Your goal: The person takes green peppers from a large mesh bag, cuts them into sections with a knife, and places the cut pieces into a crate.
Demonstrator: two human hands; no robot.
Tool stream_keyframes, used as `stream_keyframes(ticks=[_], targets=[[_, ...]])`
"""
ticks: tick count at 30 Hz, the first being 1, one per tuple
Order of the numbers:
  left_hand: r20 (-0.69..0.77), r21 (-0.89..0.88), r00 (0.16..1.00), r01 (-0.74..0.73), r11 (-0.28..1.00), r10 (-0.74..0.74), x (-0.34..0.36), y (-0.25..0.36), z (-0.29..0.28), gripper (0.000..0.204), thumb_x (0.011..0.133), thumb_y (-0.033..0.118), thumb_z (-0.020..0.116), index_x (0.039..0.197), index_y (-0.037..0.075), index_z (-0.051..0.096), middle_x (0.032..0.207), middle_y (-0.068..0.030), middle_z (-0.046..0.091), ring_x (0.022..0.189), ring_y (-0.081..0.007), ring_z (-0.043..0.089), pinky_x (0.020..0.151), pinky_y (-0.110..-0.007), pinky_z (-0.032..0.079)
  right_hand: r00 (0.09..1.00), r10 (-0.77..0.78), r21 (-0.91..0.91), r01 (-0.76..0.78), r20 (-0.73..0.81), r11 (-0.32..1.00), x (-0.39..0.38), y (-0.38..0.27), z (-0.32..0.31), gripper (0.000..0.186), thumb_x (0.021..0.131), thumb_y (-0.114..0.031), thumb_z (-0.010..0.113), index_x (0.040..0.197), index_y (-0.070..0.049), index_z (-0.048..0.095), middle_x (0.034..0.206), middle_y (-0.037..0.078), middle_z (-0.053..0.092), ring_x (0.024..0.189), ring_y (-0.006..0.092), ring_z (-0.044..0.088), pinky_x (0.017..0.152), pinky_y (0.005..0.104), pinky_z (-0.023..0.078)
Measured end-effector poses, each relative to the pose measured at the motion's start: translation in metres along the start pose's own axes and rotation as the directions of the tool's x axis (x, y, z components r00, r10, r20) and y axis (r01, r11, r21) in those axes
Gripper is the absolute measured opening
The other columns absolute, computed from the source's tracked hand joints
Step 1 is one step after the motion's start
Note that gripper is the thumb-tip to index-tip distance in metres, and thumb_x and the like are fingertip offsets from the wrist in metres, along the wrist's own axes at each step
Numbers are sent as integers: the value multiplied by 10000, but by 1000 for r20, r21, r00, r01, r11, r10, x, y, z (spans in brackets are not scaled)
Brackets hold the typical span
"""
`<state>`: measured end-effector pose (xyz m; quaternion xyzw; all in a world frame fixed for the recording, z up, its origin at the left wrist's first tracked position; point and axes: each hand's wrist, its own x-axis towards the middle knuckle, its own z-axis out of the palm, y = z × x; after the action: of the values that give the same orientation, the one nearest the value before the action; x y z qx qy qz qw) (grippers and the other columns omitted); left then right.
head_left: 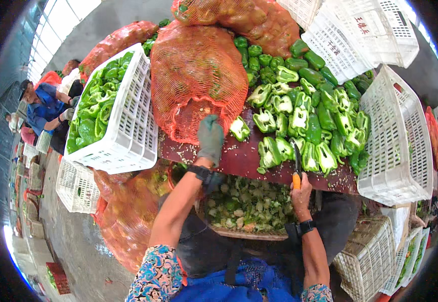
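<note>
My left hand (211, 142), in a grey-green glove, is closed on the rim of a red mesh sack (199, 75) whose open mouth faces me. In my bare right hand (302, 194) is a knife (297, 176) with an orange handle and a dark blade, its tip pointing away from me among halved green peppers (302, 121). The peppers lie heaped on a dark red tabletop (239, 156), cut sides showing pale ribs and seeds. Beyond them are whole green peppers (299, 63). One pepper half (239, 129) sits apart, right of my left hand.
White crates stand at the left (138, 116), full of cut peppers, and at the right (397, 141). Below the table edge, a container of pepper cores (249, 201) sits between my legs. Another mesh sack (128, 216) leans at lower left. A co-worker (50, 108) sits far left.
</note>
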<state>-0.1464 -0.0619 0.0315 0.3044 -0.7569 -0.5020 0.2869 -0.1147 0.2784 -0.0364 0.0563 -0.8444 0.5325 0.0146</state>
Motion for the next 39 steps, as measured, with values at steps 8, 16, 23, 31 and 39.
stream_keyframes(ticks=[8, 16, 23, 31, 39], targets=[[502, 753, 833, -554, 356, 234, 69, -19, 1, 358, 860, 371, 571, 1063, 103, 694, 1081, -148, 649, 1019, -328, 598, 880, -464, 457, 982, 146, 130, -161, 116, 978, 2, -6, -4, 279, 958, -267, 509, 1046, -11, 579, 577, 25, 563, 436, 117, 529, 408, 270, 411], [124, 526, 754, -602, 601, 645, 137, -42, 38, 535, 854, 238, 607, 1348, 71, 485, 1314, -178, 506, 1177, -391, 478, 1009, -483, 381, 980, 167, 90, -177, 107, 980, 3, -5, -3, 239, 970, -242, 532, 990, -9, 582, 530, 8, 549, 404, 103, 526, 391, 247, 414], [347, 819, 764, -529, 221, 544, 170, -25, 62, 628, 827, 156, 588, 1424, 109, 397, 1345, -166, 452, 1183, -393, 462, 975, -525, 396, 953, 287, 280, -303, 99, 911, -3, 1, 0, 208, 982, -188, 519, 1013, 9, 578, 571, 33, 560, 435, 101, 530, 398, 239, 429], [458, 687, 837, -547, 478, 299, 179, -44, 41, 600, 878, 174, 548, 1450, 118, 375, 1346, -193, 478, 1183, -367, 512, 953, -528, 442, 999, -47, -246, 47, 4, 968, -6, 11, 3, 352, 784, -149, 704, 1107, -37, 621, 891, 154, 655, 670, 287, 659, 591, 389, 529], [484, 649, 785, -619, 443, 388, 211, -154, -14, 585, 921, 303, 566, 1434, 81, 396, 1379, -203, 472, 1220, -376, 501, 985, -482, 448, 996, -11, -58, 6, -91, 998, -2, 16, 23, 316, 897, -216, 669, 1112, -20, 545, 673, 178, 602, 570, 315, 613, 516, 411, 437]])
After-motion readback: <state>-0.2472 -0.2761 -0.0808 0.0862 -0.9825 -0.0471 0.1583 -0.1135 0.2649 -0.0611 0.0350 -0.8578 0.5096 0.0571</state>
